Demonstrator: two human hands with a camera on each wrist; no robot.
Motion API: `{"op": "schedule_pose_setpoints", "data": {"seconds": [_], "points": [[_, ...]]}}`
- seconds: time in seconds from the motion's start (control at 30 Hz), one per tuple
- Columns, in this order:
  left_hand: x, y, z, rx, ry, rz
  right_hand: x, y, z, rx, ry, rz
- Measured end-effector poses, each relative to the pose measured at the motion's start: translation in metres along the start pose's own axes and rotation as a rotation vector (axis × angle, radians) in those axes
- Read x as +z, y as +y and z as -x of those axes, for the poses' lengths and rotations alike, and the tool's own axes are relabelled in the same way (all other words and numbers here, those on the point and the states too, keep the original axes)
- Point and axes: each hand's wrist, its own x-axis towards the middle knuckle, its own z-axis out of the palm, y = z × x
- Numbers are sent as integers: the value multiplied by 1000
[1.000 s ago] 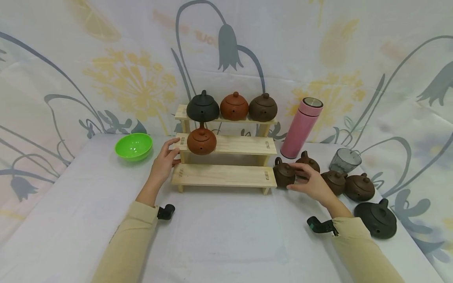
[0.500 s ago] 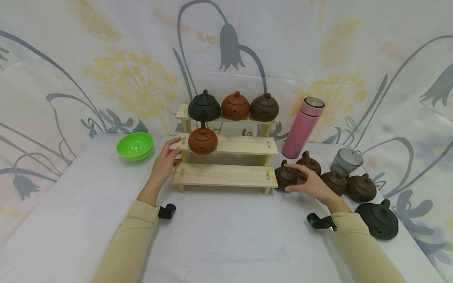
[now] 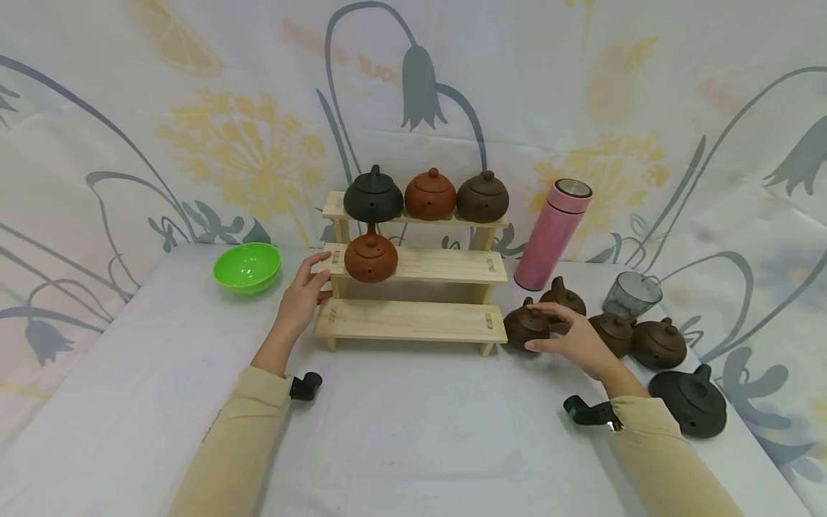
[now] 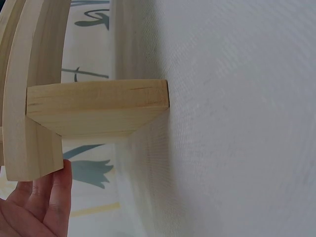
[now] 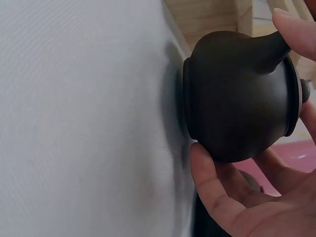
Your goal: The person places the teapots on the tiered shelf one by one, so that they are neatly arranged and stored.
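In the head view, my right hand [image 3: 577, 345] holds a small dark brown teapot [image 3: 525, 327] just off the right end of the lowest shelf. The right wrist view has my thumb at the teapot's spout [image 5: 269, 52] and fingers round its body; whether its base touches the cloth I cannot tell. My left hand [image 3: 299, 298] grips the left end of the three-step wooden stand [image 3: 413, 319] at the middle shelf. In the left wrist view, fingertips [image 4: 61, 180] lie against a shelf end; the thumb is hidden. A red-brown teapot [image 3: 370, 260] sits on the middle shelf.
Three teapots, one black [image 3: 372, 197], line the top shelf. A pink flask [image 3: 549, 240] stands behind my right hand. Further right are several brown teapots [image 3: 659, 345], a glass cup [image 3: 633, 294] and a wide black teapot [image 3: 690, 402]. A green bowl [image 3: 247, 269] sits left.
The teapot in my right hand has turned, its handle swinging out of sight, and shifted slightly right and nearer me. My left hand stays on the stand.
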Motion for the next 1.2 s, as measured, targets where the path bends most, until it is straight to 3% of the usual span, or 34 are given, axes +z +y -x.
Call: {"op": "schedule_pose_setpoints", "data": {"seconds": [0.27, 0.57, 1.07, 1.2], "points": [[1, 0, -1, -6, 0, 14, -14, -18, 12, 7, 32, 28], [1, -1, -1, -4, 1, 6, -16, -48, 16, -74, 94, 78], [0, -1, -1, -2, 1, 13, -2, -82, -2, -223, 96, -5], [0, -1, -1, 4, 1, 10, 4, -89, -9, -226, 88, -25]]}}
